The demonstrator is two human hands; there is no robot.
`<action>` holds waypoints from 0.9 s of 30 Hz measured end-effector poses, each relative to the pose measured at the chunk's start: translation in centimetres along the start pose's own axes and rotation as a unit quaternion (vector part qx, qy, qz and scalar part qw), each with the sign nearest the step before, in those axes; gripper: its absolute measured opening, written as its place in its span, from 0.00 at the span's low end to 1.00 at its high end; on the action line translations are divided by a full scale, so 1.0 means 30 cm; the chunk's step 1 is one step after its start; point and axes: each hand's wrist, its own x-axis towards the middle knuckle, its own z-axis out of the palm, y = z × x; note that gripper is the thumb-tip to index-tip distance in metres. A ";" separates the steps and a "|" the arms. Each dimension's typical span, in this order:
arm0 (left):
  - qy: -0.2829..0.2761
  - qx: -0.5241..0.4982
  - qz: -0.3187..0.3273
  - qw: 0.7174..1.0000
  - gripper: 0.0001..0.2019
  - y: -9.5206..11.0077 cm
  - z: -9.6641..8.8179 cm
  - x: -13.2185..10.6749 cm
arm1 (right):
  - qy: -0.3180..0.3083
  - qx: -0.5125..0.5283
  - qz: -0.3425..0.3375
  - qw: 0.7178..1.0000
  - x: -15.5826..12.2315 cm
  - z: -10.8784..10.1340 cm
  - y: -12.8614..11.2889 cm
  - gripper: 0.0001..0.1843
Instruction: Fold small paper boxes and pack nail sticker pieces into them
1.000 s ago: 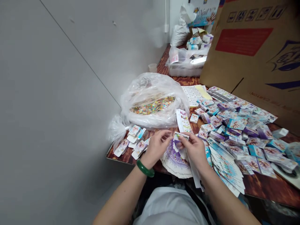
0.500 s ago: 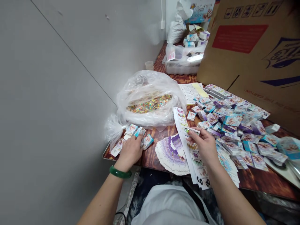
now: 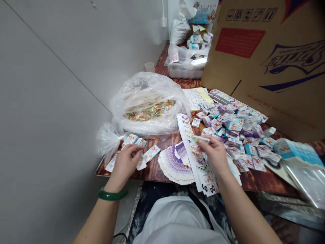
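Observation:
My left hand (image 3: 125, 163), with a green bangle at the wrist, is closed on a small flat card box (image 3: 140, 163) lifted from the little pile of flat boxes (image 3: 132, 139) at the table's left corner. My right hand (image 3: 212, 154) pinches a small white strip piece (image 3: 200, 139) over a long sticker strip (image 3: 195, 154) that hangs off the table's front edge. A fan of purple flat cards (image 3: 174, 166) lies between my hands.
A clear plastic bag of glittery bits (image 3: 149, 105) sits behind my hands. Several small filled boxes (image 3: 236, 132) cover the wooden table (image 3: 256, 181) on the right. A big cardboard carton (image 3: 269, 57) stands at the back right, a clear tub (image 3: 185, 66) beyond, a grey wall to the left.
My left hand left the right hand, reached to the flat boxes at the left corner and picked one up. My right hand stayed over the sticker strip. The camera view shifted right.

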 end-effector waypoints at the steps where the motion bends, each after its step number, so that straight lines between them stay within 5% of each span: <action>1: 0.027 -0.097 -0.040 0.994 0.10 0.016 0.010 0.001 | -0.096 -0.022 0.009 0.995 -0.033 0.029 -0.010 0.09; 3: 0.026 -0.296 -0.136 0.945 0.13 0.060 0.041 -0.003 | -0.329 -0.067 0.003 0.942 -0.101 0.097 -0.022 0.05; 5: -0.021 -0.439 -0.208 0.874 0.14 0.113 0.075 -0.014 | -0.425 -0.134 -0.051 0.893 -0.149 0.160 -0.016 0.06; 7: -0.078 -0.505 -0.235 0.827 0.15 0.155 0.100 -0.031 | -0.411 -0.172 -0.071 0.893 -0.164 0.196 0.003 0.09; 12: -0.239 -0.552 -0.172 0.780 0.18 0.174 0.125 -0.064 | -0.282 -0.101 0.008 0.954 -0.112 0.166 0.035 0.07; 15: -0.270 -0.536 -0.160 0.784 0.14 0.166 0.135 -0.066 | -0.265 -0.060 0.077 0.959 -0.086 0.132 0.026 0.08; 19: -0.222 -0.489 -0.154 0.829 0.19 0.169 0.146 -0.065 | -0.228 -0.016 0.113 0.967 -0.057 0.102 0.002 0.12; 23: -0.225 -0.401 -0.120 0.880 0.23 0.170 0.151 -0.075 | -0.150 -0.047 0.032 0.987 -0.015 0.081 -0.020 0.10; 27: -0.223 -0.382 -0.098 0.891 0.22 0.170 0.155 -0.080 | -0.168 -0.208 -0.092 0.959 0.011 0.065 -0.044 0.07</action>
